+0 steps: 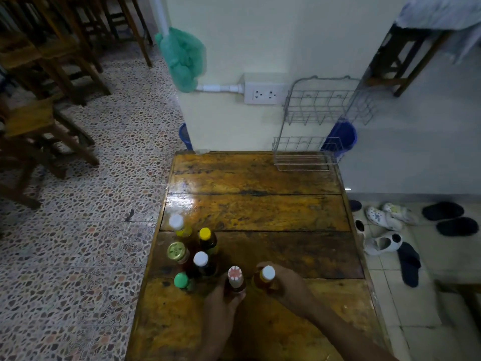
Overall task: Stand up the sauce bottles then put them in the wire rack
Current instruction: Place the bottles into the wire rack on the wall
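Gripping 2 upright sauce bottles on the worn wooden counter.
Left hand around the red-and-white-capped bottle, right hand around the white-capped amber bottle; grey wire rack well apart.

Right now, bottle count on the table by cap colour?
White cap: 3 (far left, middle, one gripped by the right hand at)
Yellow cap: 1
Gold cap: 1
Green cap: 1
Red and white cap: 1, gripped by the left hand
Total: 7, all upright; none in the wire rack.
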The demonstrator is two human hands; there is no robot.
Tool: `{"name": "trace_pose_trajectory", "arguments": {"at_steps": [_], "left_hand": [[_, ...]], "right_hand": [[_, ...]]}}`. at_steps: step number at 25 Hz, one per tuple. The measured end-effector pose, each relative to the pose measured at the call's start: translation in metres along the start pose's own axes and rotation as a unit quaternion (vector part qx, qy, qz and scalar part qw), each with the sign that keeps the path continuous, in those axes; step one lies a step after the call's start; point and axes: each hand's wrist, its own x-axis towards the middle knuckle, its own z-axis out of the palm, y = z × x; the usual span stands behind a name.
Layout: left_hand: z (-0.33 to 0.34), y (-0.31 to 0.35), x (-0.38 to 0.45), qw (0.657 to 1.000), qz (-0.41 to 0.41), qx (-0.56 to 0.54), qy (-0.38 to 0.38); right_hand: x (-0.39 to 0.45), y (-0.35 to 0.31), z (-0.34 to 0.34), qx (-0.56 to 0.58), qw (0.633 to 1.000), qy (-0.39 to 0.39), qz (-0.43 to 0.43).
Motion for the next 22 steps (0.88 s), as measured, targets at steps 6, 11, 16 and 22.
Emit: {"name": "trace_pose_trajectory", "arguments": {"at_steps": [6,11,16,22], "left_hand": [[0.056,0.131,0.104,0.991,0.128,-0.019,0.035],[0.127,0.236,0.228,0.98,0.179,-0.072,0.05],[0.167,0.261,0.305,0.981,0.18,-0.036,0.058],[0.184,0.251,0.348,0.966,0.226,0.063,0.104]], "right_hand": [[0.073,0.004,-0.118,0.044,0.972,0.232,0.011],[0.173,0.037,-0.218,-0.063,0.938,0.338,-0.035],[0.232,0.086,-0.255,-0.063,0.942,0.331,-0.007],[0.277,0.127,-0.269,-0.073,0.965,0.253,-0.017]]}}
